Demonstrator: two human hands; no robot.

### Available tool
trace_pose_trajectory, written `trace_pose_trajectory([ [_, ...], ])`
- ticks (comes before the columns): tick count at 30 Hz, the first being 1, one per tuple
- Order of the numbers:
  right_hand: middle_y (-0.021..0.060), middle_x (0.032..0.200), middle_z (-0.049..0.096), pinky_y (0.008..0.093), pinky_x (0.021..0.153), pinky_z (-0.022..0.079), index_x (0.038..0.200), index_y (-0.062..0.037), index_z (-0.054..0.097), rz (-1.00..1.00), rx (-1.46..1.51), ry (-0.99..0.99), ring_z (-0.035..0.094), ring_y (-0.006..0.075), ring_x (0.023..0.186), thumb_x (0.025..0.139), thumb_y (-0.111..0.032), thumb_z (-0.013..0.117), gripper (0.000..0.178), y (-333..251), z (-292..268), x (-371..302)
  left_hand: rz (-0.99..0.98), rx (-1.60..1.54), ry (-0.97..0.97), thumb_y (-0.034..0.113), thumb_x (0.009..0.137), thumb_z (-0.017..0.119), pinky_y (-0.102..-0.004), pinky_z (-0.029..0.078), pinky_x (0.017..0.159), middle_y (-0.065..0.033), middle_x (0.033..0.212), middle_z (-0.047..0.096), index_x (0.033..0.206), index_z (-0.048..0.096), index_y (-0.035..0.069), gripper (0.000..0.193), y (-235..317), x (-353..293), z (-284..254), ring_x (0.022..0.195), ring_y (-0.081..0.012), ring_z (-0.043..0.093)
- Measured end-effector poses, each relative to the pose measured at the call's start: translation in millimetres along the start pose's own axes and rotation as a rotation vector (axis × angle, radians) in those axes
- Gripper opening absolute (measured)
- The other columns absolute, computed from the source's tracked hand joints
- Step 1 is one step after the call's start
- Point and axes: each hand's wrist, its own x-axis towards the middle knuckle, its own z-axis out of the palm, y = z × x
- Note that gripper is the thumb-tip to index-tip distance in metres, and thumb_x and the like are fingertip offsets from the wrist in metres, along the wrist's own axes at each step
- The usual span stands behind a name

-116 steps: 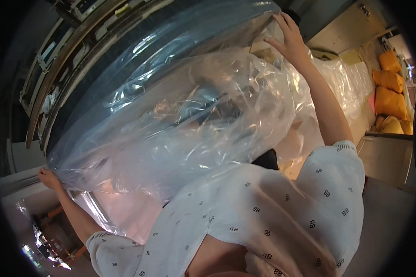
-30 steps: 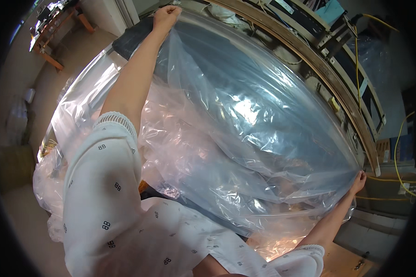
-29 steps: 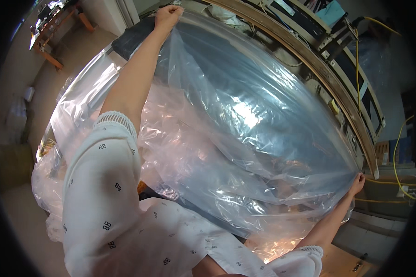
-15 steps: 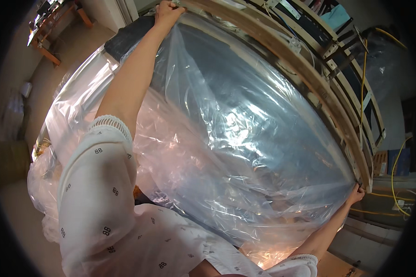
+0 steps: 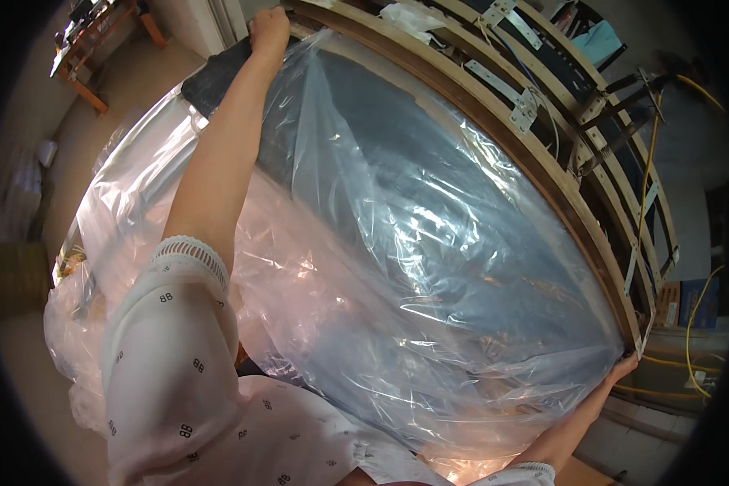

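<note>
A wooden frame (image 5: 535,162) with several curved-looking rails lies along the far right side of a large, dark padded piece wrapped in clear plastic sheeting (image 5: 429,235). My left hand (image 5: 269,32), arm stretched far forward, is closed at the frame's far left end. Near the frame's right corner, my right hand (image 5: 622,370) is closed too, its fingers partly hidden by the edge. The sheeting lies wrinkled and shiny between my arms and reaches down to my body. A black fabric corner (image 5: 217,79) shows beside my left forearm.
Metal brackets (image 5: 514,101) and cables are fixed on the frame. A yellow cable (image 5: 692,324) hangs at the right, near a blue box (image 5: 699,301). Bunched plastic (image 5: 81,340) spills over at the left. An orange-legged table (image 5: 89,49) stands at the far left.
The wooden frame has shifted slightly toward me, and more of its rails and brackets show. My left hand has moved a little left, my right hand a little nearer.
</note>
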Motion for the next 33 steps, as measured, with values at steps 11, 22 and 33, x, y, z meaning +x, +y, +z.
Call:
trace_pose_trajectory([
  [11,0.0073,0.092,0.055,0.0289,0.078,0.038,0.098,0.0024,0.053,-0.009,-0.135,-0.300,0.049,0.0177,0.085,0.090,-0.033,0.046,0.037,-78.7,-10.4,-77.5,0.163,-0.314,-0.505,0.037,0.087,0.049,-0.0264,0.035,0.063,0.0037,0.069,0.049,0.078,0.057,0.007,0.032,59.3,-39.6,-60.1,0.065,-0.0094,0.043],
  [22,0.0081,0.091,0.054,0.0282,0.073,0.040,0.098,0.0031,0.052,0.018,-0.199,-0.332,0.048,0.0160,0.082,0.089,-0.031,0.047,0.036,-52.7,-65.6,-117.0,0.042,-0.452,-0.632,0.024,0.085,0.054,-0.0181,0.032,0.063,0.0052,0.076,0.051,0.089,0.056,0.007,0.017,102.9,-92.3,-145.9,0.069,-0.0034,0.041],
  [33,0.0075,0.094,0.057,0.0288,0.077,0.039,0.100,0.0013,0.054,0.039,-0.267,-0.226,0.049,0.0161,0.084,0.090,-0.026,0.045,0.030,-46.6,-60.8,-130.3,-0.008,-0.575,-0.498,0.024,0.081,0.062,-0.0204,0.034,0.055,0.0041,0.073,0.055,0.096,0.063,0.005,0.025,101.0,-103.0,-183.9,0.061,-0.0038,0.043],
])
